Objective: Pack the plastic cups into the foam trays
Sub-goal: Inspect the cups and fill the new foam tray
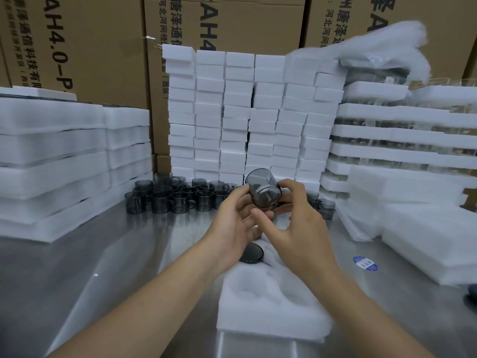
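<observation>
A smoky grey plastic cup (pixel 263 188) is held tilted in the air above the table, its base toward me. My left hand (pixel 238 223) grips its left side with thumb and fingers. My right hand (pixel 300 220) pinches its right side near the handle. Below my hands lies a white foam tray (pixel 271 303) with round pockets; one far pocket holds a dark cup (pixel 251 253), partly hidden by my left hand. Several more grey cups (pixel 170 195) stand clustered on the steel table behind.
Stacks of foam trays rise at the left (pixel 54 161) and right (pixel 413 223). A wall of white foam blocks (pixel 247 117) stands behind the cups, with cardboard boxes (pixel 77 47) beyond. A blue sticker (pixel 365 263) lies on the table at the right.
</observation>
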A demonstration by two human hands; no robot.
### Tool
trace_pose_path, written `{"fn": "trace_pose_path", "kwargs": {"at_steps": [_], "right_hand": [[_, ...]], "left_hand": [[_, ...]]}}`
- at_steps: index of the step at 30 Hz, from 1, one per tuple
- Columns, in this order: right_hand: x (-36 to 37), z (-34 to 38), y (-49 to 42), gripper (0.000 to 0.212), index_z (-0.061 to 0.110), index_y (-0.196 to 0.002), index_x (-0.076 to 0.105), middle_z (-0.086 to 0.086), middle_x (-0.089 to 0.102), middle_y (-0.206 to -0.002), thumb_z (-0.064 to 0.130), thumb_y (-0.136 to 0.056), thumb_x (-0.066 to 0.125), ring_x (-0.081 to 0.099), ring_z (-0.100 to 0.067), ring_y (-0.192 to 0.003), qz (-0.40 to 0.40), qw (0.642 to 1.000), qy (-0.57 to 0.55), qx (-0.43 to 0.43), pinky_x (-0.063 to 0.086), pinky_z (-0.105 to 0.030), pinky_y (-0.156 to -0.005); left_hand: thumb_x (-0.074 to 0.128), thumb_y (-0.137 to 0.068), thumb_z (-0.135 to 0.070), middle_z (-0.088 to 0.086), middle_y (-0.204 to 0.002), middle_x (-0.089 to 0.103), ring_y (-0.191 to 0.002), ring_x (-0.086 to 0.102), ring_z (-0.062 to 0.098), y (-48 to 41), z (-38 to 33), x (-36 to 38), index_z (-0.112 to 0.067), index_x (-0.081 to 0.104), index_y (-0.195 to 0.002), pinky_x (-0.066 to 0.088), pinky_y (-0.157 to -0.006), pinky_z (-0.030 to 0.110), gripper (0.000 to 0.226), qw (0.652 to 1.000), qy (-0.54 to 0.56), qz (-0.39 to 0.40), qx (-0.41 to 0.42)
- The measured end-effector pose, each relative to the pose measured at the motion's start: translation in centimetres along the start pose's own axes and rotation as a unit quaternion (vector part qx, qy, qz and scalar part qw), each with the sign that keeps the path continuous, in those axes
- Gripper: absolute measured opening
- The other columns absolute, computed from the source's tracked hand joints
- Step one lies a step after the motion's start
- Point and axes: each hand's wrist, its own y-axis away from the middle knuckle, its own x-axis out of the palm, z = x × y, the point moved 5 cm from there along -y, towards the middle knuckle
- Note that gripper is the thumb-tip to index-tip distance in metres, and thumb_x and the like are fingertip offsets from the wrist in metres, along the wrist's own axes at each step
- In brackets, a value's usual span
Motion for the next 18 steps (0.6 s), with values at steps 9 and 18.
{"fn": "trace_pose_path", "kwargs": {"at_steps": [9, 18], "right_hand": [[-0.2, -1.3, -0.2, 0.048, 0.042, -0.119, 0.046, 0.023, 0.068, -0.105, 0.044, -0.084, 0.078, 0.07, -0.004, -0.095, -0.021, 0.995, -0.065, 0.068, 0.06, -0.044, -0.077], [-0.4, -1.1, -0.2, 0.052, 0.045, -0.114, 0.044, 0.023, 0.069, -0.106, 0.042, -0.07, 0.072, 0.065, 0.0, -0.097, -0.015, 0.993, -0.068, 0.096, 0.056, -0.038, -0.08]], "left_hand": [[0.075, -0.083, -0.016, -0.004, -0.138, 0.072, -0.118, 0.072, 0.016, 0.8, -0.6, 1.0, -0.034, 0.071, -0.134, 0.057, -0.08, 0.028, 0.054, 0.989, -0.077, 0.06, 0.114], [0.074, -0.075, -0.001, -0.01, -0.133, 0.072, -0.107, 0.072, 0.011, 0.3, -0.2, 0.9, -0.043, 0.074, -0.122, 0.054, -0.085, 0.031, 0.063, 0.977, -0.109, 0.053, 0.175]]}}
